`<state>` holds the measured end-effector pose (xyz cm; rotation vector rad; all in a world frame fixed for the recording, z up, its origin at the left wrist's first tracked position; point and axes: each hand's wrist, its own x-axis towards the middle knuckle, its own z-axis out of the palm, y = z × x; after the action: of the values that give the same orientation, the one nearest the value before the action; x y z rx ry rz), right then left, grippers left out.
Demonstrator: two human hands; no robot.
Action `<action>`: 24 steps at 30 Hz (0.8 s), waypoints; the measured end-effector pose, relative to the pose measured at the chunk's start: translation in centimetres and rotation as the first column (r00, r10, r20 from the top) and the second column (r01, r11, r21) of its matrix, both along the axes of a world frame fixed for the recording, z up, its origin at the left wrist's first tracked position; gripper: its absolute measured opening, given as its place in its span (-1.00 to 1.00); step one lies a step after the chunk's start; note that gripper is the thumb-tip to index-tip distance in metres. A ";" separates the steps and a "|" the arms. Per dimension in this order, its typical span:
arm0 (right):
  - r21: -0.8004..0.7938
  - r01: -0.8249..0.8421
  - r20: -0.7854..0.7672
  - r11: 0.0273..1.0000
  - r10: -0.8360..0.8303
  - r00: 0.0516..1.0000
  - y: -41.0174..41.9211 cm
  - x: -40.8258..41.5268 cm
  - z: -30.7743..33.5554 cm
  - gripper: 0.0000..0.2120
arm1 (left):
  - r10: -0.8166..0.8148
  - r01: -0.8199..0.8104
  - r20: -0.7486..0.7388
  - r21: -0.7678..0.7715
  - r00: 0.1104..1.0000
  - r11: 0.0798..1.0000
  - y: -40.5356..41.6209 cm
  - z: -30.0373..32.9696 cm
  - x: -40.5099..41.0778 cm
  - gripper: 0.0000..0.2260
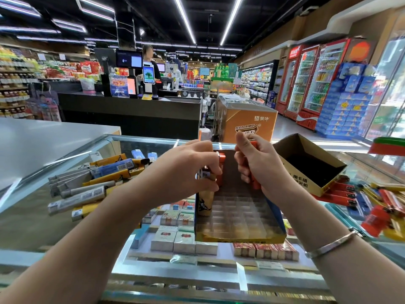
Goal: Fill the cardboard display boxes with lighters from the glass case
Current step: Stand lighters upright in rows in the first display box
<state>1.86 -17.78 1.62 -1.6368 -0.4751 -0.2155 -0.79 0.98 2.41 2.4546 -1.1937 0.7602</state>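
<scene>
Orange lighters [254,170], yellow-rimmed box [238,239]

A supermarket under a dark ceiling [153,16] with long light strips [185,20]. Stocked shelves [15,84] line the left; a black checkout counter [131,113] stands in the middle. Red drink fridges [306,84] stand along the right wall, on a pale floor [289,128].

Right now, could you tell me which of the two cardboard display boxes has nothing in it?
The tilted box on the right, its dark inside bare. The front box between the hands already holds orange lighters at its far end.
</scene>
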 end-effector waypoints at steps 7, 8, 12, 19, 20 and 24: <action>0.005 0.028 -0.001 1.000 -0.028 1.000 0.2 0.1 0.1 -0.66 | -0.021 0.008 -0.147 -0.091 0.989 0.996 0.3 0.4 -0.3 -0.81; -0.010 0.051 0.002 0.999 -0.051 0.999 0.2 0.1 0.1 -0.65 | -0.024 0.006 -0.164 -0.112 0.986 0.994 0.3 0.3 -0.3 -0.83; 0.003 0.021 -0.003 1.000 -0.021 1.000 0.1 -0.2 0.5 -0.59 | -0.044 0.004 -0.187 -0.210 0.981 0.978 -0.2 -0.1 -0.1 -0.88; 0.099 -0.103 0.065 0.990 0.097 0.993 0.2 -1.0 0.8 -0.69 | 0.051 -0.082 -0.100 -0.335 0.994 0.938 -1.9 -0.8 -0.5 -0.63; 0.099 -0.109 0.074 0.989 0.102 0.992 0.3 -1.2 0.9 -0.71 | 0.074 -0.101 -0.094 -0.337 0.993 0.936 -2.1 -0.9 -0.6 -0.60; 0.014 -0.087 0.150 0.996 0.084 0.985 0.5 -1.6 1.0 -0.74 | 0.063 -0.128 -0.180 -0.376 0.982 0.918 -2.7 -1.2 -0.5 -0.63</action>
<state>0.26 -17.28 2.67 -1.5827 -0.6542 -0.2791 -1.33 -1.71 1.17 2.2058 -0.7802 0.7219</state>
